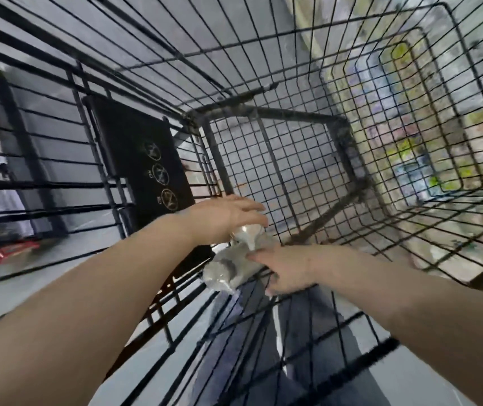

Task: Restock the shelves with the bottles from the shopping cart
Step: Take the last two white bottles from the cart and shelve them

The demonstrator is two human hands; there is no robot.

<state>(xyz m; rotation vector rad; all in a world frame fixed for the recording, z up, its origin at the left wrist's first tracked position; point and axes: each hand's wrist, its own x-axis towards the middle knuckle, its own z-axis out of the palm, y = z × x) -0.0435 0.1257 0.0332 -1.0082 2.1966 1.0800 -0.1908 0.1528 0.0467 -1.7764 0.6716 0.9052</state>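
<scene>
- Two hands reach into the wire cart (351, 118), both at the near end of its floor, where the bottles lie.
- Right hand (285, 268) has its fingers wrapped round a clear bottle (228, 272) lying on its side; a firm hold, as far as the blur allows.
- Left hand (228, 215) sits over a second bottle (249, 234), fingers fairly straight and spread, touching or just above it (cannot tell whether it has closed yet).
- Step in hand: picking up bottles. Best done by closing the left fingers round the body of the bottle, not the cap, then lifting both straight up past the wires so nothing snags.
- Clear plastic looks slippery, so grip mid-body.
- Hard to read: both bottles are smeared by motion blur, labels unreadable, count uncertain.
- The shelves (404, 159) show only as a colourful blur through the mesh; the target spot is not visible.
- The black flap (140, 159) with round symbols stands just left of the hands.
</scene>
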